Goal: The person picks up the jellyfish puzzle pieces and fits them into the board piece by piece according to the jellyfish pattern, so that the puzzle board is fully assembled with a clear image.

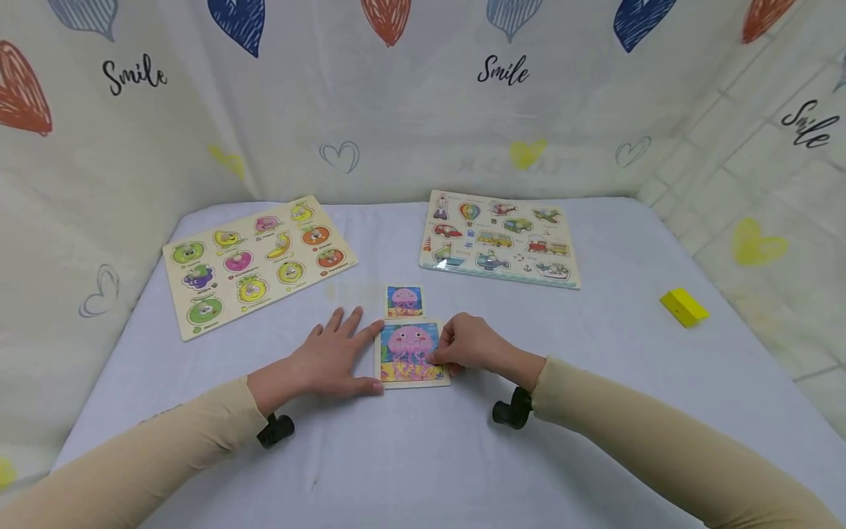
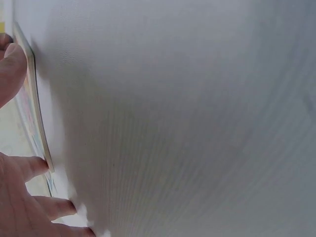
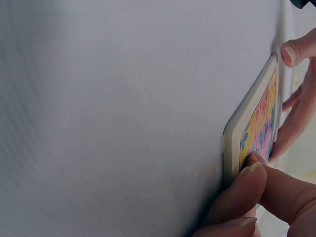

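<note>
A square jellyfish puzzle (image 1: 411, 345) in a pale wooden frame lies flat on the table. Beyond its far edge is a smaller jellyfish picture card (image 1: 405, 301). My left hand (image 1: 333, 358) spreads its fingers along the puzzle's left side, thumb at the near corner and a fingertip at the far corner. At the right side, my right hand (image 1: 474, 344) has curled fingers and pinches at the puzzle's edge, one fingertip over the picture. In the right wrist view, finger and thumb meet at the puzzle's rim (image 3: 237, 123); the fingers hide part of the picture.
A fruit peg board (image 1: 264, 268) lies at the back left, a vehicle peg board (image 1: 499, 242) at the back right. To the far right sits a yellow block (image 1: 684, 307). A printed curtain (image 1: 423, 103) hangs behind the white-covered table (image 1: 410, 463).
</note>
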